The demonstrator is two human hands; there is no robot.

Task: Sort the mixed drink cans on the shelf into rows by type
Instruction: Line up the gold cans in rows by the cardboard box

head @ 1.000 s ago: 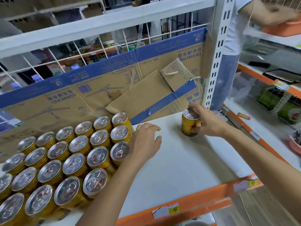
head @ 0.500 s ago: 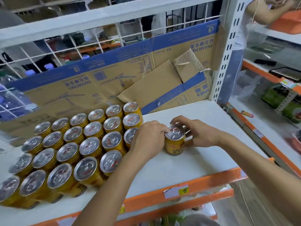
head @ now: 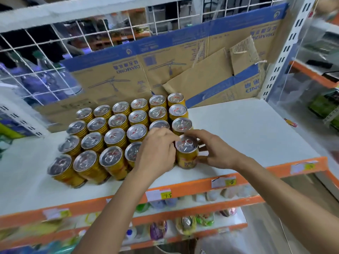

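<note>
Since half a second ago, the yellow metal drink can with a silver lid [head: 187, 153] has slid left to the front right corner of the block of matching yellow cans [head: 117, 132]. It now stands upright just beside them on the white shelf [head: 247, 129]. Around its right side the right hand [head: 214, 153] keeps a narrow grip, while the left hand [head: 157, 153] curls its fingers against the left side and rim.

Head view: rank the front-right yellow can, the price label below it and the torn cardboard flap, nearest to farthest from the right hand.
1. The yellow can: gripped by the right hand, front of block.
2. The price label: shelf edge, just below.
3. The torn cardboard flap: back right.
</note>
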